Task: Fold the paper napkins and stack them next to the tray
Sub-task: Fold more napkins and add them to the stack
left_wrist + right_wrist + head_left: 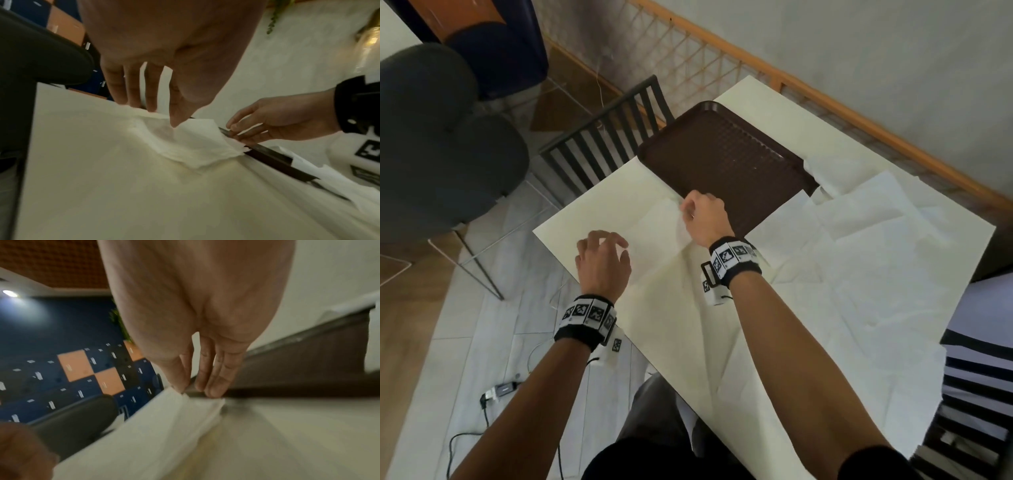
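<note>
Two hands: both over one folded napkin (654, 229) on the table (592, 212).
Left hand (602, 263): fingers spread, tips down on the thin, soft paper.
Right hand (705, 219): fingertips pinching the napkin's far corner beside the tray (729, 161).
Tray: dark brown, rectangular, grid-textured.
</note>
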